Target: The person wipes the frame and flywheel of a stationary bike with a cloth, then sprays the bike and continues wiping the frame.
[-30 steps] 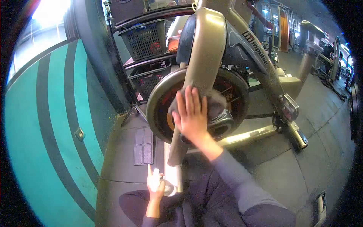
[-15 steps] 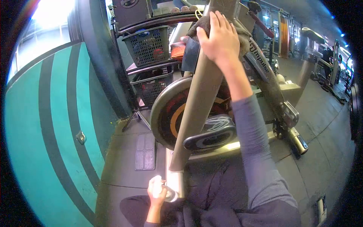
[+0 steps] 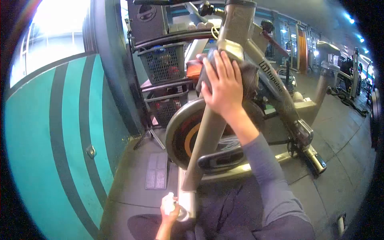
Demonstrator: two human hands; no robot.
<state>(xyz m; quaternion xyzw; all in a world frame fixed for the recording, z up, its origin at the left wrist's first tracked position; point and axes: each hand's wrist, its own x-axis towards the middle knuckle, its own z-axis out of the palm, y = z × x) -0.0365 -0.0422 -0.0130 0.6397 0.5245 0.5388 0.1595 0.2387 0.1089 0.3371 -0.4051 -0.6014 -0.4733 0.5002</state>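
My right hand (image 3: pixel 226 90) lies with its fingers stretched over a dark grey cloth (image 3: pixel 250 78), pressing it against the sloping frame post (image 3: pixel 208 140) of an exercise bike. The cloth wraps round the post and hangs out on both sides of the hand. Above the fingers, a patch of the post shines. Low in the view, my left hand (image 3: pixel 170 210) is closed around a small spray bottle (image 3: pixel 171 203) with a white top, beside the bike's front foot. Part of the bottle is hidden by the fingers.
Behind the post are the bike's flywheel (image 3: pixel 176 132) and a black shroud (image 3: pixel 220 160). A rack with black plastic baskets (image 3: pixel 164 64) stands behind it. A teal striped wall (image 3: pixel 40 140) is at left. More gym machines (image 3: pixel 352 76) stand at the far right.
My right hand and the cloth have slid down the post, uncovering a shiny patch above. The view has tilted up slightly. My left hand still holds the spray bottle low down.
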